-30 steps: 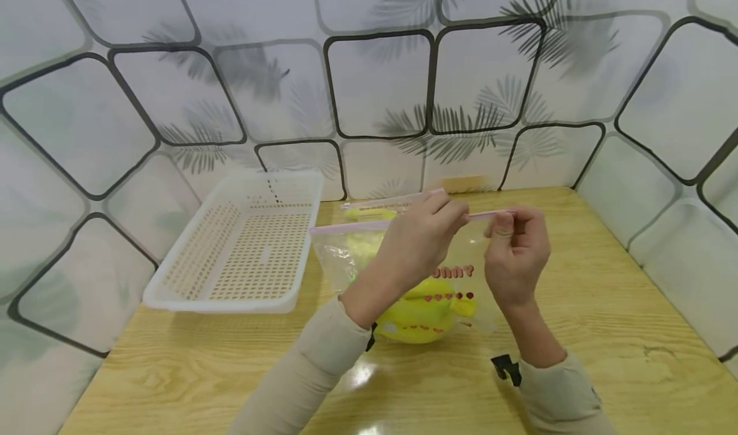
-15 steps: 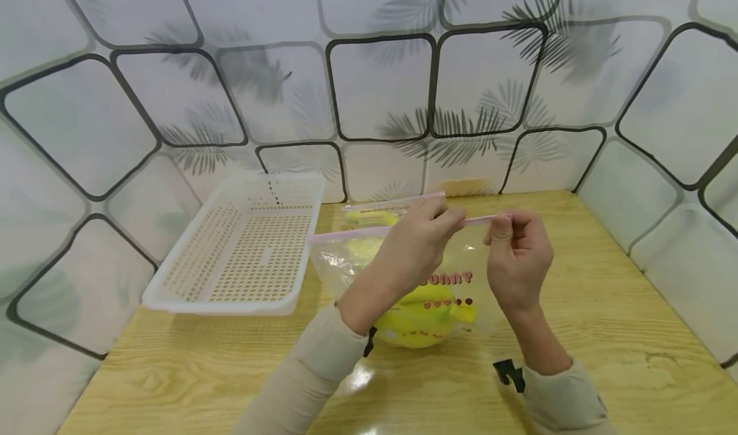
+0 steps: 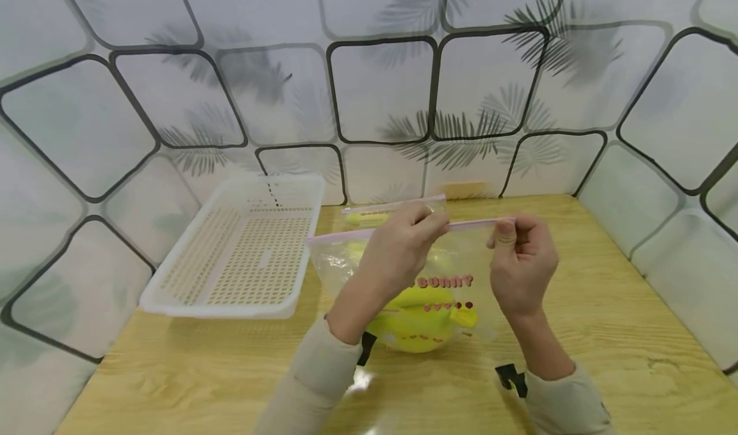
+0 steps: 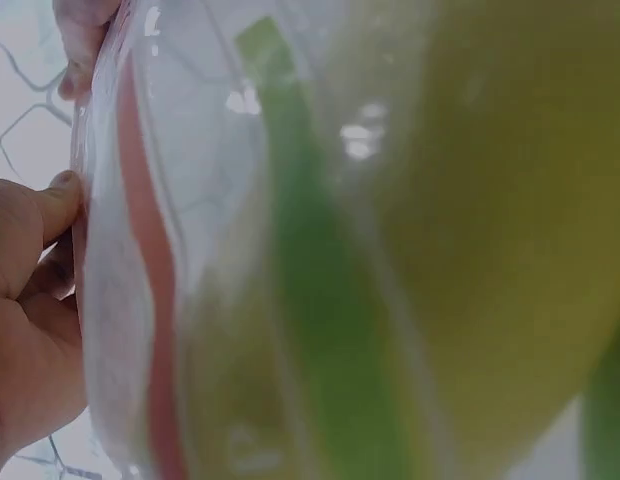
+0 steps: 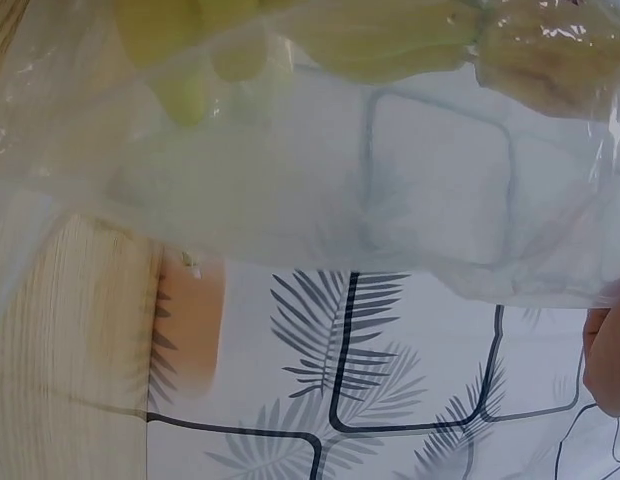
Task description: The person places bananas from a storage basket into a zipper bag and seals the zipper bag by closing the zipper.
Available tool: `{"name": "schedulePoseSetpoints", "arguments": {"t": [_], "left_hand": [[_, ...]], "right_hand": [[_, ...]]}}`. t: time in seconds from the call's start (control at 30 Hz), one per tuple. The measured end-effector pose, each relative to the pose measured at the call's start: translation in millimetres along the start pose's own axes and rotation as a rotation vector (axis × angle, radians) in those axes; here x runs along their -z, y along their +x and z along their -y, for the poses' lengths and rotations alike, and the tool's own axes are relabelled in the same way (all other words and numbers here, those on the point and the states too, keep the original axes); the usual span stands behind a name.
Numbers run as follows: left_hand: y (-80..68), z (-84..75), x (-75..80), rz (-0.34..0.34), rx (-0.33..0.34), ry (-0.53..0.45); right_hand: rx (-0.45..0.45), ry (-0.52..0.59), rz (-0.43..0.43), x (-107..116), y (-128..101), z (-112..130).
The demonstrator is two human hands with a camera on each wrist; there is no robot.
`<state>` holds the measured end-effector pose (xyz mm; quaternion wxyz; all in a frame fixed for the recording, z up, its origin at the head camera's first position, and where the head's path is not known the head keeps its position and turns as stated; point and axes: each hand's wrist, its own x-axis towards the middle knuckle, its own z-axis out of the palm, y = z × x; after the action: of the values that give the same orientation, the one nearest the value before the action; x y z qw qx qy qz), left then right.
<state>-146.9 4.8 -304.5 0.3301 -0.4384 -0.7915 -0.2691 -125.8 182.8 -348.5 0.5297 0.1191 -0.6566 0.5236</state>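
Observation:
A clear zip bag [image 3: 481,262] with a pink zip strip and pink "BUNNY" lettering stands upright over the table. Inside it, low down, are bulging yellow things [image 3: 418,326]; they look banana-like through the film [image 5: 380,40] in the right wrist view. My left hand [image 3: 394,255] pinches the strip near its middle. At the strip's right end, my right hand [image 3: 524,265] pinches it between thumb and curled fingers. The left wrist view shows the bag film [image 4: 105,300] close up, with a yellow and green shape behind it.
A white perforated plastic basket [image 3: 288,303] stands on the wooden table [image 3: 605,332] at the left. Behind the held bag lies another zip bag [image 3: 366,217] with something yellow in it. A patterned wall covering [image 3: 380,89] encloses the back and sides.
My left hand has slid leftward along the strip, away from my right hand, so more of the strip and lettering shows. My right hand keeps its pinch and shifts only slightly.

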Motion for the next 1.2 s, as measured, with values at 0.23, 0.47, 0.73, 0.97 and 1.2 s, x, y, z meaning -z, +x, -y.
{"name": "schedulePoseSetpoints", "arguments": {"t": [0.23,0.47,0.73,0.97,1.2], "left_hand": [[-17.9,0.5,8.0,-0.052,0.056,-0.058],[-36.8,-1.8,10.4,-0.122,0.07,-0.046],[-36.3,4.4,3.6,-0.105,0.034,-0.079],[-35.8,7.0,4.0,-0.116,0.03,-0.062],[-39.6,10.2,6.0,-0.113,0.043,-0.035]], "right_hand": [[0.076,-0.057,0.072,-5,-8,5],[0.041,-0.06,0.18,-13,-19,21],[0.06,-0.025,0.118,-12,-16,12],[0.095,-0.079,0.039,-13,-14,5],[0.08,-0.072,0.032,-11,-13,4]]}}
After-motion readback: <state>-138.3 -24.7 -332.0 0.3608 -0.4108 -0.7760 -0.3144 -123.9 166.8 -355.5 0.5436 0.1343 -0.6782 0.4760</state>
